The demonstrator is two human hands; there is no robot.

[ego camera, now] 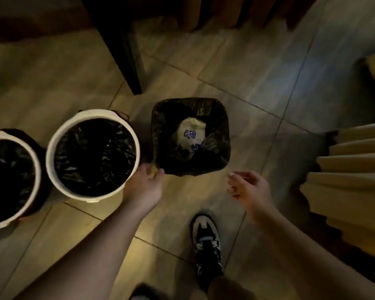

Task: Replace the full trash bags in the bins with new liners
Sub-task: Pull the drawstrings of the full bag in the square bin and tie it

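Observation:
A square bin [158,131] lined with a black trash bag stands on the tiled floor at centre. Crumpled pale trash with blue print [189,135] lies inside it. Left of it stand two round white-rimmed bins, one [52,152] beside the square bin and one [36,165] at the left edge, both lined with black bags. My left hand [144,187] reaches between the middle round bin and the square bin's near left corner, fingers relaxed and holding nothing. My right hand [250,187] hovers just right of the square bin's near edge, fingers loosely curled and empty.
A dark furniture leg [128,61] stands behind the bins. Pleated beige fabric [351,180] hangs at the right. My shoe [206,245] is planted on the tiles in front of the square bin.

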